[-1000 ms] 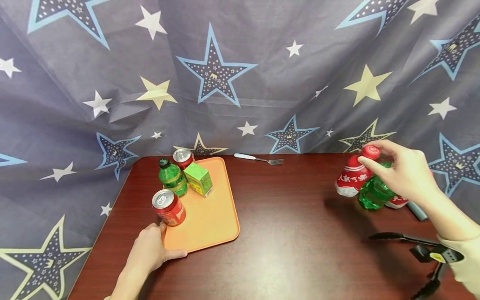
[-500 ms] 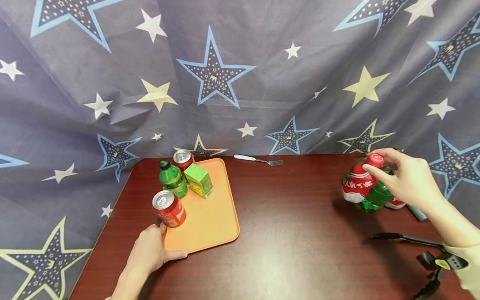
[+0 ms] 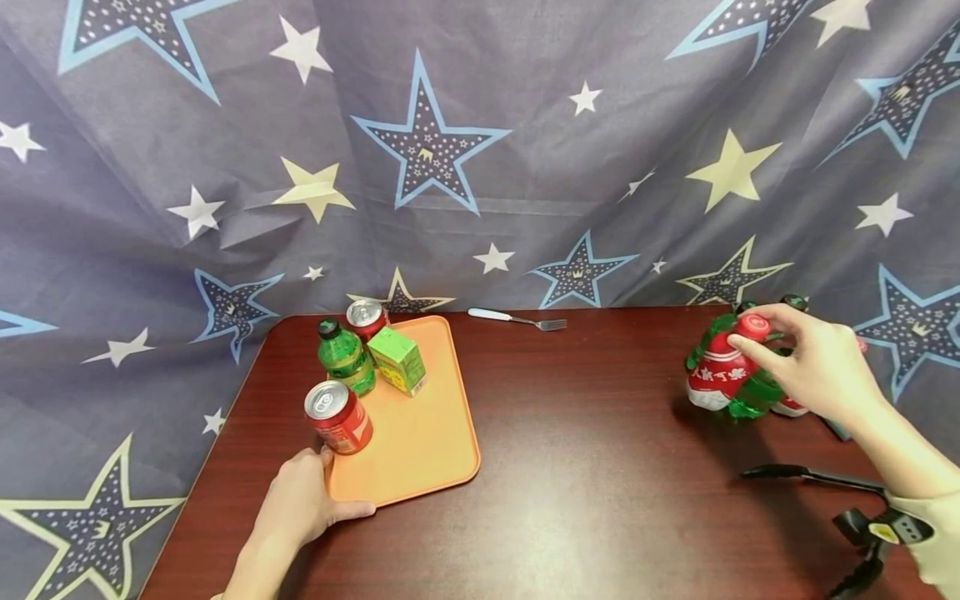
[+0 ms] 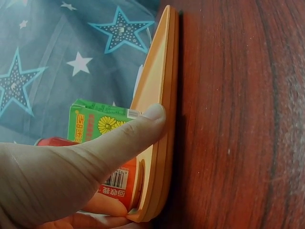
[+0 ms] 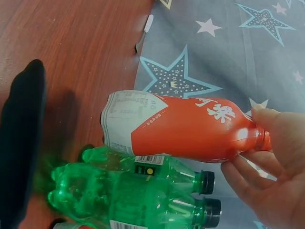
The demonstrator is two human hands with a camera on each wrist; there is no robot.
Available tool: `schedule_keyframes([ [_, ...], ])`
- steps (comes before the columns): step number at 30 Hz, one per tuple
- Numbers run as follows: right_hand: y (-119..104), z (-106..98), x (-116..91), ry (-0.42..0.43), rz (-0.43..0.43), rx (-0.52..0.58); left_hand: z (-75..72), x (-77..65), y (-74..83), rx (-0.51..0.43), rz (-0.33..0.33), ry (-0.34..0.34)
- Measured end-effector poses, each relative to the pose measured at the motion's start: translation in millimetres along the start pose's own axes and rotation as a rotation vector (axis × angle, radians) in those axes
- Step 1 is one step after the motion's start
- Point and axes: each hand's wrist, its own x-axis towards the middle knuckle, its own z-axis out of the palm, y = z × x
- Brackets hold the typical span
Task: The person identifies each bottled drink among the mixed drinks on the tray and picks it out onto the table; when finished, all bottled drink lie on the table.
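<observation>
My right hand (image 3: 828, 367) holds a red-labelled bottle (image 3: 718, 375) by its red cap and neck, at the right of the head view. In the right wrist view thumb and fingers close round the neck of that red bottle (image 5: 186, 126), and two green bottles (image 5: 128, 195) with black caps stand beside it. Whether its base touches the table I cannot tell. My left hand (image 3: 296, 500) grips the near left corner of an orange tray (image 3: 405, 467), thumb along the rim. On the tray are a red can (image 3: 341, 421), a green bottle (image 3: 347, 362), a green box (image 3: 399, 360) and another can (image 3: 367, 317).
A fork (image 3: 517, 318) with a white handle lies at the table's back edge. Black tongs (image 3: 843, 481) lie at the right, partly under my right forearm. Part of another red-and-white thing (image 3: 789, 407) shows behind the green bottles. A starry curtain (image 3: 600, 167) hangs behind.
My right hand has carried the red bottle slightly right and down, and the bottle hangs more upright. The left hand and the tray have not moved.
</observation>
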Motion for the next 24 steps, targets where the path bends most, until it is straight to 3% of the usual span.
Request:
schedule_keyframes([
  [24, 12, 7, -9, -0.014, 0.025, 0.024, -0.1, 0.5, -0.3, 0.001, -0.005, 0.001],
])
